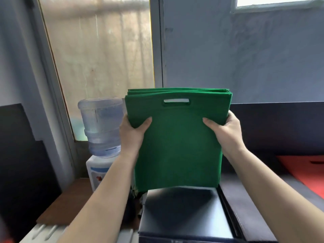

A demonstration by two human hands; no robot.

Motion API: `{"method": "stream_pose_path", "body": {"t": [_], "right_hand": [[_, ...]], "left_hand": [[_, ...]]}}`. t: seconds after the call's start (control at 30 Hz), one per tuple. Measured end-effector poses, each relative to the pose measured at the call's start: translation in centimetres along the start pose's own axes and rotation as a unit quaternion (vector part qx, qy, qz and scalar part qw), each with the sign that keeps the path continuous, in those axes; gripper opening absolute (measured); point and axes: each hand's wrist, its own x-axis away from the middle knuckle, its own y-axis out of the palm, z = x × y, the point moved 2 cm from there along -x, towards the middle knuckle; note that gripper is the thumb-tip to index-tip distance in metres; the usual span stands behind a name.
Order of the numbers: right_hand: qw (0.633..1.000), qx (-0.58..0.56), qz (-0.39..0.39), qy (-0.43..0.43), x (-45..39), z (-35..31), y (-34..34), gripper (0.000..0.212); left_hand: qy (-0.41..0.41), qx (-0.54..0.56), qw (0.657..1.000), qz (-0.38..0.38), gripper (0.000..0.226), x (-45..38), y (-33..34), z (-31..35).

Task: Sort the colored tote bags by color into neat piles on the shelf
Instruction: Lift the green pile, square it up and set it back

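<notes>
Head view: both hands, left hand (131, 132) and right hand (226, 132), grip the upright stack of green tote bags (177, 144) by its sides.

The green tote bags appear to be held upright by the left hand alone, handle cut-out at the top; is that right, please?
Not quite: both hands hold them. The head view shows the left hand and the right hand gripping opposite sides of the green tote bags, upright, handle cut-out at the top.
</notes>
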Motion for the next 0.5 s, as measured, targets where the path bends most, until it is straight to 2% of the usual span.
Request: {"method": "stream_pose_path", "body": {"t": [0.1,0.2,0.3,0.5], "right_hand": [[1.0,-0.014,-0.027,0.004,-1.8,-1.5,0.2,0.029],[0.997,0.03,-0.047,0.054,-1.5,0.0,-0.4,0.039],[0.993,0.072,-0.021,0.088,0.7,2.8,-1.1,0.039],[0.998,0.059,-0.014,0.033,-1.2,0.8,-0.4,0.029]], "left_hand": [[-0.016,0.021,1.0,-0.008,0.035,-1.1,0.0,0.9],[-0.075,0.041,0.994,-0.062,0.05,-0.3,-0.2,-0.5],[-0.106,-0.001,0.992,-0.066,0.056,1.5,-0.1,-2.3],[-0.071,0.045,0.996,-0.032,0.037,-0.2,0.9,0.3]]}}
